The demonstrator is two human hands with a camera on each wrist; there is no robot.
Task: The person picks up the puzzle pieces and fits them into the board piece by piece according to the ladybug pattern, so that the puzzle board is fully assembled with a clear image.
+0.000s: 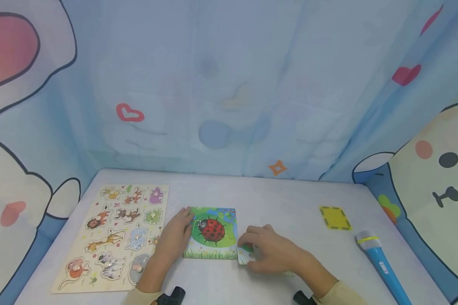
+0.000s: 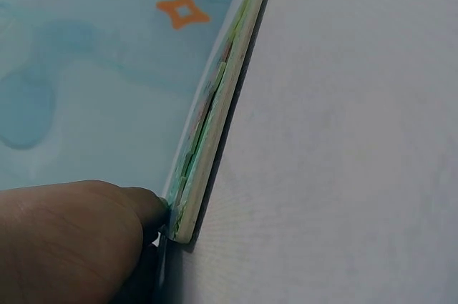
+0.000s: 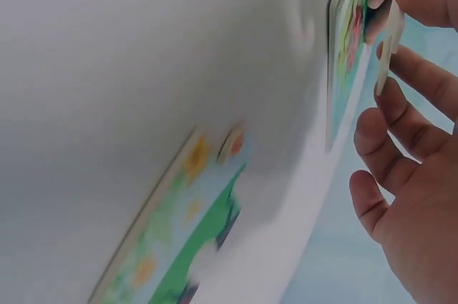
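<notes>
A square ladybug jigsaw puzzle (image 1: pixel 212 232) lies flat on the table, showing a red spotted ladybug on green. My left hand (image 1: pixel 174 236) rests at its left side, fingers touching the edge. In the left wrist view, the thumb (image 2: pixel 107 225) meets a corner of the puzzle board (image 2: pixel 222 118). Just right of the board, my right hand (image 1: pixel 269 250) pinches a small puzzle piece (image 1: pixel 245 255); in the right wrist view this piece (image 3: pixel 390 39) is edge-on between thumb and fingers. Another jigsaw section (image 3: pixel 168 239) lies on the table, mostly hidden under the right arm in the head view.
A wooden animal peg puzzle (image 1: pixel 116 233) lies on the left. To the right are a yellow square frame (image 1: pixel 335 217) and a blue toy microphone (image 1: pixel 383 267). A printed blue curtain (image 1: pixel 229 84) hangs behind the white table (image 1: pixel 252 190).
</notes>
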